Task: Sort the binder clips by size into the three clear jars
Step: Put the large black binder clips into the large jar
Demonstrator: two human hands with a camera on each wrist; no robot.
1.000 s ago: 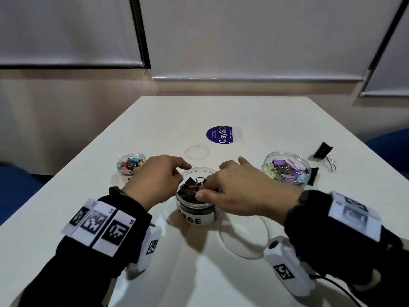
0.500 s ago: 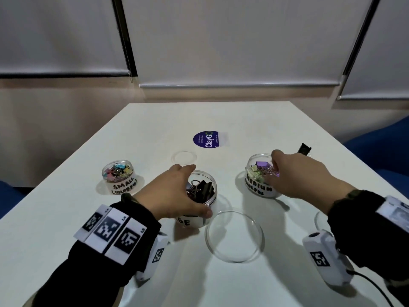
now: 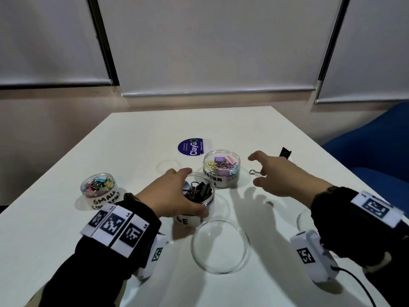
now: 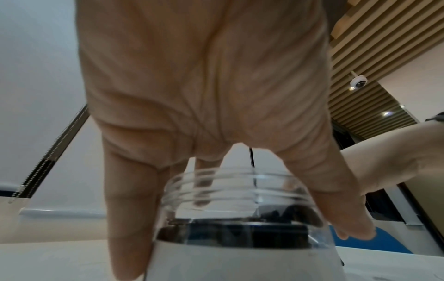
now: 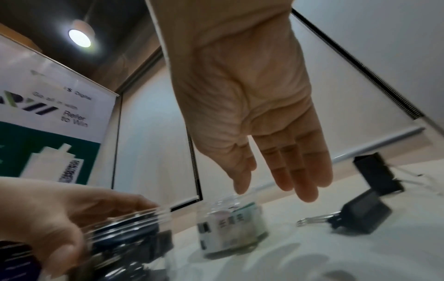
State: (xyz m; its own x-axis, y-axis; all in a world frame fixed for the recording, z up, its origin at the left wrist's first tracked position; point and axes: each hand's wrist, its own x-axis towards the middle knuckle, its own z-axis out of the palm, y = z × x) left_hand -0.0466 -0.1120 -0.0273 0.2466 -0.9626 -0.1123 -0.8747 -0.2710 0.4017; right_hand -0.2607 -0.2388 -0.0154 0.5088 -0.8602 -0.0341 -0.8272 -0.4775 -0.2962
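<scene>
Three clear jars stand on the white table: a small jar of coloured clips at the left, a medium jar of pastel clips, and a large jar of black clips. My left hand grips the large jar round its rim. My right hand hovers open, holding nothing, just right of the medium jar. It is above a loose black binder clip whose wire handle pokes out from under the palm. A second black clip stands just behind the hand.
A big clear lid lies in front of the large jar. A small lid lies behind it, and another lid is partly hidden under my right forearm. A purple ClayGo sticker sits mid-table. Blue chairs stand at the right.
My right hand left the large jar, passed over the medium jar and now hovers open over the loose black clip to its right. My left hand took hold of the large jar.
</scene>
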